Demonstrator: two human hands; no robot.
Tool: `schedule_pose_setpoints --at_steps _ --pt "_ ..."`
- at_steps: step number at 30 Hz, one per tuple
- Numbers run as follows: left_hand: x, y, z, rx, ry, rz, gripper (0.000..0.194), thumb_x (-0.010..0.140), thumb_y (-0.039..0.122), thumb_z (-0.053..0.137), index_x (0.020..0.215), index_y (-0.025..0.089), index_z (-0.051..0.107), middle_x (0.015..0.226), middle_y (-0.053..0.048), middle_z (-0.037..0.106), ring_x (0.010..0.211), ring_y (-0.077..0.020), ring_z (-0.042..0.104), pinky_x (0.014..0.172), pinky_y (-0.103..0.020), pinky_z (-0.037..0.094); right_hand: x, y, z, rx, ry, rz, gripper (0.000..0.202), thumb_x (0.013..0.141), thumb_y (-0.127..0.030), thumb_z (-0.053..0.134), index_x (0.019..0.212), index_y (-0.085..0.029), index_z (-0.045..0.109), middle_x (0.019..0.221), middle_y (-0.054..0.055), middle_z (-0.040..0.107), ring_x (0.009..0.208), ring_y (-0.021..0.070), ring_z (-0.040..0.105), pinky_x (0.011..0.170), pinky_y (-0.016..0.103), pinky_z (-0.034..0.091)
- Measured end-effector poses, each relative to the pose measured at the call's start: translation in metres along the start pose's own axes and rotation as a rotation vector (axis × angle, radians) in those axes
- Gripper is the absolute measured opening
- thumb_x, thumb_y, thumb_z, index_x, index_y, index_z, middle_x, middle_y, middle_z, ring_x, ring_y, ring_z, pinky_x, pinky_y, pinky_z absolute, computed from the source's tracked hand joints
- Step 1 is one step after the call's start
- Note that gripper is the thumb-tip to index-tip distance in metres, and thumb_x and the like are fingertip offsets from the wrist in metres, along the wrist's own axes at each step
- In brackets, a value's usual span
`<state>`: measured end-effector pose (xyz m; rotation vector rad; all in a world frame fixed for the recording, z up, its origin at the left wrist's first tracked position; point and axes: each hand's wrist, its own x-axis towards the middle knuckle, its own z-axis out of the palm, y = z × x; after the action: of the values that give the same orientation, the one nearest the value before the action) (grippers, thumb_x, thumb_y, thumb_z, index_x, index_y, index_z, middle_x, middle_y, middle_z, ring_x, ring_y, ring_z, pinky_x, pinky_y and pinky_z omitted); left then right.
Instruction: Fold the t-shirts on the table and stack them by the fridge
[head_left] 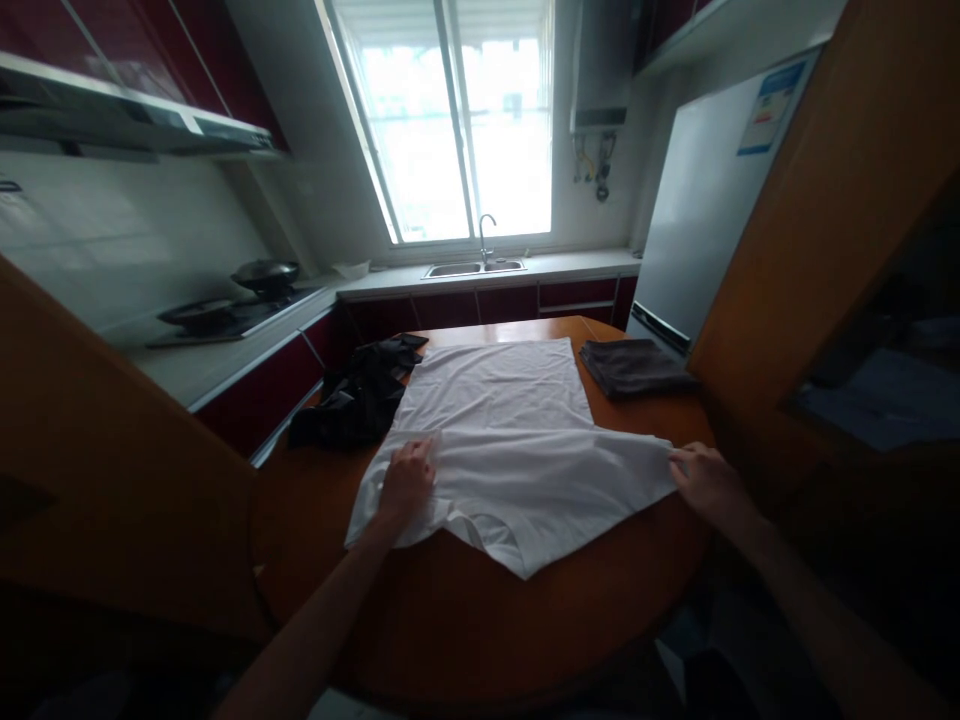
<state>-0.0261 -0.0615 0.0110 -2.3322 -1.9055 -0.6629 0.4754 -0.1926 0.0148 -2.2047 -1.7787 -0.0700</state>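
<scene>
A white T-shirt lies spread on the round wooden table, its neck opening toward me and its body stretching away toward the window. My left hand is on the shirt's left part near the neckline, fingers bent and closed on the cloth; the fingertips are partly hidden. At the right, my right hand pinches the end of the sleeve between thumb and fingers. The cloth between both hands is drawn out fairly smooth, with a straight crease across it.
A crumpled black garment lies on the table's left side. A folded dark grey cloth rests at the right. Beyond the wooden table are a counter with a sink, a stove with pans and a fridge.
</scene>
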Motion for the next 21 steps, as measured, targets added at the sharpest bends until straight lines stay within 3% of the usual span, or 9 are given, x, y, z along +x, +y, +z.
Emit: schedule_pose_setpoints --at_steps 3,7,10,13,15,17,19,21 --pt "0.015 -0.028 -0.028 -0.204 -0.052 -0.086 0.059 0.076 0.012 0.048 0.133 0.016 0.063 0.108 -0.008 0.074 0.093 -0.0212 0.071 0.087 -0.031 0.056 -0.018 -0.043 -0.004 0.233 -0.033 -0.222 0.031 0.091 -0.026 0.051 0.107 -0.019 0.077 0.117 0.013 0.066 0.112 0.0273 0.061 0.101 0.040 0.047" --pt "0.034 -0.094 -0.084 -0.354 -0.046 -0.263 0.055 0.073 0.023 0.057 0.127 0.017 0.066 0.110 -0.005 0.074 0.085 -0.0177 0.070 0.071 -0.025 0.057 -0.045 -0.090 -0.005 0.439 -0.185 -0.470 0.028 0.091 -0.022 0.055 0.109 -0.025 0.076 0.126 0.010 0.064 0.121 0.0260 0.057 0.106 0.041 0.045" --pt "0.032 -0.147 -0.125 -0.350 0.029 -0.433 0.046 0.074 0.019 0.058 0.118 0.012 0.067 0.105 -0.005 0.074 0.084 -0.0162 0.068 0.071 -0.024 0.055 -0.058 -0.103 0.003 0.467 -0.265 -0.579 0.026 0.090 -0.021 0.058 0.108 -0.027 0.076 0.127 0.008 0.064 0.122 0.0268 0.056 0.106 0.044 0.045" --pt "0.016 -0.180 -0.149 -0.199 0.195 -0.534 0.031 0.080 0.018 0.052 0.104 0.006 0.066 0.089 -0.007 0.073 0.083 -0.0184 0.065 0.077 -0.030 0.056 -0.055 -0.101 0.017 0.490 -0.224 -0.571 0.025 0.095 -0.025 0.053 0.105 -0.027 0.075 0.124 0.009 0.065 0.119 0.0266 0.058 0.104 0.043 0.047" --pt "0.004 -0.182 -0.151 -0.092 0.316 -0.524 0.030 0.083 0.019 0.048 0.103 0.006 0.065 0.094 -0.009 0.072 0.092 -0.0220 0.064 0.087 -0.037 0.055 -0.045 -0.097 0.027 0.510 -0.141 -0.508 0.028 0.096 -0.025 0.048 0.106 -0.026 0.074 0.122 0.010 0.065 0.116 0.0260 0.060 0.103 0.042 0.048" --pt "-0.007 -0.167 -0.139 -0.071 0.349 -0.447 0.032 0.085 0.020 0.047 0.108 0.010 0.066 0.107 -0.008 0.071 0.103 -0.0224 0.064 0.097 -0.038 0.052 -0.032 -0.095 0.036 0.517 -0.052 -0.427 0.031 0.095 -0.024 0.044 0.107 -0.024 0.073 0.120 0.011 0.065 0.114 0.0261 0.061 0.103 0.042 0.048" --pt "-0.014 -0.138 -0.116 -0.112 0.277 -0.279 0.030 0.086 0.023 0.049 0.108 0.018 0.069 0.114 -0.004 0.071 0.106 -0.0195 0.065 0.099 -0.033 0.051 -0.021 -0.098 0.043 0.496 0.016 -0.360 0.035 0.094 -0.022 0.042 0.109 -0.022 0.073 0.120 0.012 0.065 0.117 0.0267 0.060 0.106 0.042 0.047" --pt "-0.017 -0.102 -0.089 -0.214 0.101 0.022 0.029 0.091 0.028 0.049 0.108 0.020 0.071 0.116 -0.007 0.072 0.108 -0.0215 0.067 0.099 -0.036 0.053 -0.017 -0.104 0.051 0.429 0.049 -0.328 0.038 0.094 -0.024 0.042 0.120 -0.020 0.070 0.130 0.014 0.062 0.127 0.0282 0.055 0.111 0.043 0.043"
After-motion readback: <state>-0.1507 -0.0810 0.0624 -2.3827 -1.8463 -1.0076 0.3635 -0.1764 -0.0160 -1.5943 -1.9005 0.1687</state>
